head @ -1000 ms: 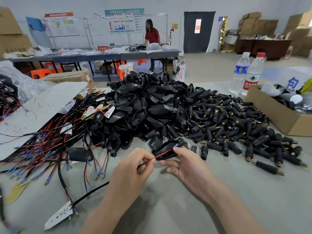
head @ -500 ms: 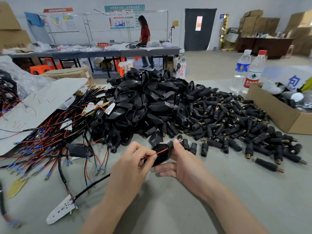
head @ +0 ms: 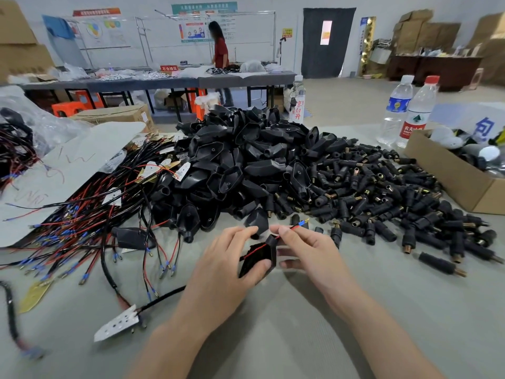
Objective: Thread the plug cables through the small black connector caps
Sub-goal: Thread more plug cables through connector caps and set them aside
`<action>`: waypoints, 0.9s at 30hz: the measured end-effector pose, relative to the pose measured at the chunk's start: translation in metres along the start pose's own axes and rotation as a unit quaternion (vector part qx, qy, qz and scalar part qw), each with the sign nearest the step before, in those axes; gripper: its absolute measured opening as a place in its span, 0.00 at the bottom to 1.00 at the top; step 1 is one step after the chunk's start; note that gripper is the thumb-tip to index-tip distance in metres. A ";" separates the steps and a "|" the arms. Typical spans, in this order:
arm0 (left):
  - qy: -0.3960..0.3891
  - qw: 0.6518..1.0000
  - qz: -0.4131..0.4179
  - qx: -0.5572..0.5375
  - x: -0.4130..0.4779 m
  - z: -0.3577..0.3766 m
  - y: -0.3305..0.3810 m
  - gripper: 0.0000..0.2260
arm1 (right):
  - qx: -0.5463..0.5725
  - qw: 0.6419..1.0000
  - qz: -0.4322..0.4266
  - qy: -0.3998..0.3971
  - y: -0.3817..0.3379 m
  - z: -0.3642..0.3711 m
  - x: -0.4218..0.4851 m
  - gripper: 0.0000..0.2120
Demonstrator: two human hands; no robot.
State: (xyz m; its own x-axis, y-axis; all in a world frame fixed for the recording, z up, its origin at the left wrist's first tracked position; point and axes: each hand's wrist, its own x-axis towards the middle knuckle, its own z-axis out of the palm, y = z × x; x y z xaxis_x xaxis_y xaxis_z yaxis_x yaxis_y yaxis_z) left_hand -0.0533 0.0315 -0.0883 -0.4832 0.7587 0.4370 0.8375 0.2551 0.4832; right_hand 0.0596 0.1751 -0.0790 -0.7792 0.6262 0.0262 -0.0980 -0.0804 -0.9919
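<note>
Step in hand: threading. The wire (head: 255,249) runs across the cap (head: 262,262) and emerges at its upper end, blue terminal leading. It appears to pass through the cap's hole, though the view is poor.

The left hand (head: 224,266) grips the cap, fingers curled round it, over the table (head: 300,324) in front of the pile (head: 246,165). The right hand (head: 308,250) pinches the wire between thumb and forefinger.

Next move: draw the wire through while holding the cap steady.

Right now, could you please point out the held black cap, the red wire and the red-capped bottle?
black cap (head: 263,255), head view, dark side wall
red wire (head: 255,251), head view, stretch crossing the cap
red-capped bottle (head: 414,127), head view, red label
</note>
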 end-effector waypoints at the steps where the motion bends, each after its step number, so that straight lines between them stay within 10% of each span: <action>1: -0.007 1.000 0.005 -0.002 -0.001 0.000 0.001 0.24 | -0.013 1.000 -0.004 0.001 0.000 -0.001 0.000 0.09; 27: 0.001 0.984 0.065 0.165 -0.002 0.003 0.020 0.27 | 0.036 0.972 -0.095 0.210 -0.017 -0.036 0.010 0.08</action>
State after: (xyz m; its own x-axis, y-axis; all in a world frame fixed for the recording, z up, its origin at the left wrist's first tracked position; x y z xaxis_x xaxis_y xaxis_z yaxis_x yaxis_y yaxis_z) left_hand -0.0351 0.0370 -0.0819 -0.3663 0.7968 0.4806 0.9296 0.3364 0.1508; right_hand 0.0758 0.2110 -0.0664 -0.4225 0.8955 0.1400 -0.2707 0.0227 -0.9624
